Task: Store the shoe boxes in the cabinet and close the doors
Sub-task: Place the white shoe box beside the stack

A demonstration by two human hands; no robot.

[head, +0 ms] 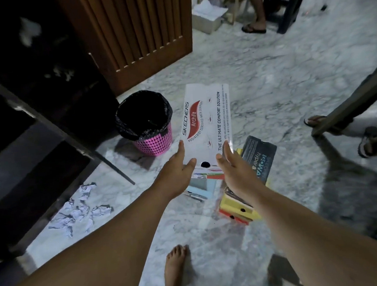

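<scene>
A long white cardboard shoe box printed with red and black lettering (206,124) sits at the centre of the frame, on top of a pile of other boxes on the pale marbled floor (289,83). The left hand (175,167) reaches to its near left corner and the right hand (232,162) to its near right corner, fingers straight and spread; whether the fingertips actually touch the cardboard is hard to make out. Beneath it, partly covered by the hands, lie pale blue and white boxes (198,186), and to the right a dark grey box with teal lettering (259,158) on a yellow and red box (237,208) half hidden by the right forearm. Just left of the white box stands a pink mesh bin lined with a black bag (147,123). The dark wooden cabinet (38,85) fills the upper left, its inside too dark to read; its brown slatted door (138,29) stands open. Crumpled white paper (79,209) lies lower left.
</scene>
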